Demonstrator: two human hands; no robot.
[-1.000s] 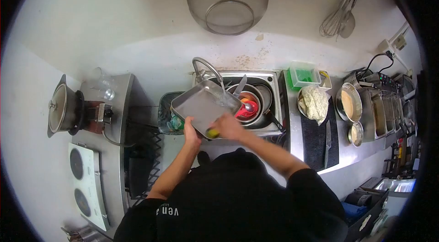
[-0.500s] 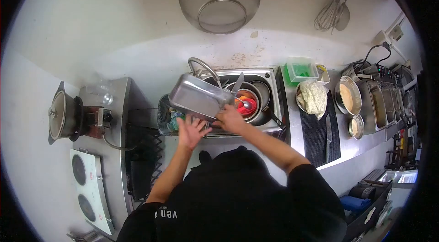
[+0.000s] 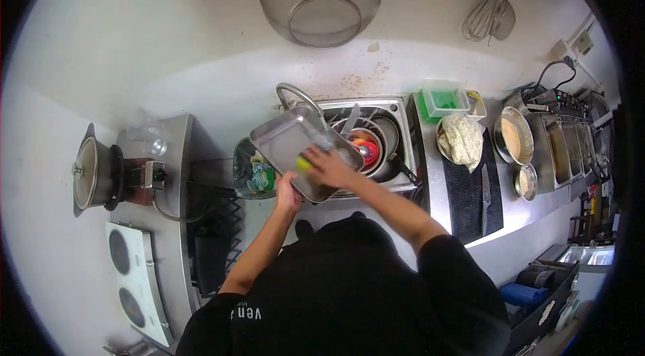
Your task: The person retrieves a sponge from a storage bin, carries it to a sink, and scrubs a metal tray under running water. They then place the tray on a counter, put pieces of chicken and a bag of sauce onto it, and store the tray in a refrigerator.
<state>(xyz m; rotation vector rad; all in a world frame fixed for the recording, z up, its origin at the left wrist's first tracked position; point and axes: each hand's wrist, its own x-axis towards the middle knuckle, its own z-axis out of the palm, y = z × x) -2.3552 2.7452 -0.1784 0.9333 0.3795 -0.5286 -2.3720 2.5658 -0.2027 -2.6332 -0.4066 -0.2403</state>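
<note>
A rectangular metal tray [image 3: 279,141] is tilted over the left part of the sink [image 3: 405,121], its inner side showing with some suds on it. My left hand [image 3: 289,193] grips the tray's lower edge. Inside the tray, my right hand [image 3: 326,166] presses a yellow-green sponge [image 3: 304,164] against the surface; that hand is slightly blurred. Right of the tray, the sink holds bowls, a pan [image 3: 386,134], a knife [image 3: 350,121] and a red item [image 3: 369,150]. The curved faucet [image 3: 295,89] rises behind the tray.
Left of the sink stands a bin [image 3: 243,188] with waste. On the right counter are a green container [image 3: 440,100], a white cloth [image 3: 462,144], a knife on a black mat [image 3: 494,211] and metal bowls [image 3: 514,135]. A pot [image 3: 93,174] stands far left.
The tray has turned so its inside faces up. My left hand has gone from spread fingers to gripping its edge. My right hand has moved onto the inside, where the sponge now shows.
</note>
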